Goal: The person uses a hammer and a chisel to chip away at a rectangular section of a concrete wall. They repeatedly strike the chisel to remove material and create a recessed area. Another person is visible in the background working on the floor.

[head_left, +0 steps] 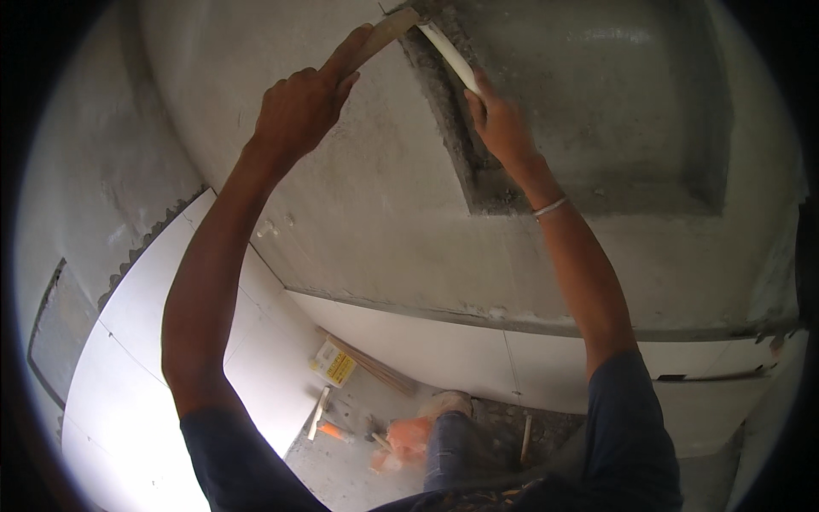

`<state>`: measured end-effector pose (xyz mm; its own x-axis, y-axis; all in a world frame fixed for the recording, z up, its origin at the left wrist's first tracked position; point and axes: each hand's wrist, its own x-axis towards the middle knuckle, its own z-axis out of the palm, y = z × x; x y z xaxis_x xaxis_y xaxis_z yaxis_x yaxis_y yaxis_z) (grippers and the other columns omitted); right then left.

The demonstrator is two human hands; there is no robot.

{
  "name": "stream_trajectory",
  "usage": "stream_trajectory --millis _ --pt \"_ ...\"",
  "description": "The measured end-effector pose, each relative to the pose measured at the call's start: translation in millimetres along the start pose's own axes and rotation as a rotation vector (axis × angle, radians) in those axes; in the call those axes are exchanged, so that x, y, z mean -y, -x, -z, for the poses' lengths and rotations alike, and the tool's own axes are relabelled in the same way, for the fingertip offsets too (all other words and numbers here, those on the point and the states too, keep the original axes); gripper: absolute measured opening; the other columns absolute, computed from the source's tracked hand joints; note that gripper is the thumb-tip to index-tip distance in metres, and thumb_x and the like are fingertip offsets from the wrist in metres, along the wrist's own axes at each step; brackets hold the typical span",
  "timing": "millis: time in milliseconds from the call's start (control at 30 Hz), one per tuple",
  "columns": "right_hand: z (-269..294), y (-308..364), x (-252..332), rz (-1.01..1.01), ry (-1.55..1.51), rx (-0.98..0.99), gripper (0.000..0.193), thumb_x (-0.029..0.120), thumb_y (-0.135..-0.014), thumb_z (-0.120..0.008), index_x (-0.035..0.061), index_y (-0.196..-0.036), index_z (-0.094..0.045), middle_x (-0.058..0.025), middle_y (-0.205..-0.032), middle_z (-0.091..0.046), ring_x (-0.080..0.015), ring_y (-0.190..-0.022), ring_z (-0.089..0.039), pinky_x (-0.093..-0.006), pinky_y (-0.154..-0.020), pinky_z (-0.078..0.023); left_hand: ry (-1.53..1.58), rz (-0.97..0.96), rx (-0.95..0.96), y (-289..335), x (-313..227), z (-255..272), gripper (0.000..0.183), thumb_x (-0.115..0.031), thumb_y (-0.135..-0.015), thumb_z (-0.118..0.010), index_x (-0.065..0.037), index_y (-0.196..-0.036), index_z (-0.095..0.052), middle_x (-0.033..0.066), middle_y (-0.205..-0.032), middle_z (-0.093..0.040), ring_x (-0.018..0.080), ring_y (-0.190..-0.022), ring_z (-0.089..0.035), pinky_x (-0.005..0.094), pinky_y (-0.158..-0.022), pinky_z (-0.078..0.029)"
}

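Both my arms reach up to a grey plastered wall [358, 230]. My left hand [299, 111] is closed around a flat brownish bar [388, 32] that slants up to the right. A pale, stick-like handle [450, 58] is gripped in my right hand [508, 132] and slants up to the left. The upper ends of bar and handle come together at the rough left edge of a recess [597, 111] in the wall. What sits at the handle's far end cannot be made out.
White panels [418, 341] line the lower wall; another bright panel [128, 375] stands at left. Below lie a yellow-and-white box [334, 363], wooden strips [371, 365], a white strip [318, 414], an orange-handled tool [335, 433], an orange plastic bag [409, 439] and a stick [525, 439].
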<state>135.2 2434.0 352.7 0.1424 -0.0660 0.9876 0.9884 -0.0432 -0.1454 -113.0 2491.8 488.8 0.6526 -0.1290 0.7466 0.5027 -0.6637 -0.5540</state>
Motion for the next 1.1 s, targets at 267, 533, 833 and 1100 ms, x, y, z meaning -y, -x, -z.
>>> stream_trajectory --millis 267,533,833,1100 --pt "3 -4 22 -0.105 0.003 0.018 0.04 0.023 -0.097 -0.049 -0.0014 -0.128 -0.048 -0.0223 -0.078 -0.064 -0.0302 -0.066 -0.066 -0.0382 -0.06 -0.05 0.471 0.177 -0.034 54 0 40 0.051 -0.032 -0.098 -0.045 -0.025 -0.145 -0.025 0.0146 -0.071 -0.064 0.0286 -0.059 -0.064 0.0447 -0.059 -0.051" --pt "-1 21 35 -0.252 -0.113 -0.142 0.037 0.025 -0.095 -0.051 0.0005 -0.122 -0.054 -0.0211 -0.086 -0.066 -0.0268 -0.075 -0.067 -0.0359 -0.066 -0.051 0.672 0.264 0.004 100 10 52 0.054 -0.041 -0.099 -0.039 -0.02 -0.146 -0.027 0.0062 -0.064 -0.053 0.0105 -0.054 -0.052 0.0301 -0.051 -0.048" --pt "0 19 22 -0.292 -0.393 -0.112 0.046 0.034 -0.098 -0.048 -0.0011 -0.128 -0.052 0.0019 -0.07 -0.051 -0.0048 -0.063 -0.045 -0.0237 -0.056 -0.04 0.651 0.273 -0.08 107 7 42 0.061 -0.05 -0.096 -0.04 -0.015 -0.145 -0.032 0.0042 -0.062 -0.051 0.0102 -0.051 -0.05 0.0293 -0.046 -0.044" --pt "-43 1 18 -0.253 -0.356 -0.269 0.043 0.031 -0.098 -0.048 -0.0011 -0.126 -0.052 -0.0076 -0.073 -0.057 -0.0106 -0.068 -0.052 -0.0283 -0.064 -0.045 0.434 -0.001 -0.078 76 4 73 0.052 -0.036 -0.098 -0.042 -0.018 -0.145 -0.029 0.017 -0.085 -0.067 0.0196 -0.06 -0.064 0.0373 -0.06 -0.054"
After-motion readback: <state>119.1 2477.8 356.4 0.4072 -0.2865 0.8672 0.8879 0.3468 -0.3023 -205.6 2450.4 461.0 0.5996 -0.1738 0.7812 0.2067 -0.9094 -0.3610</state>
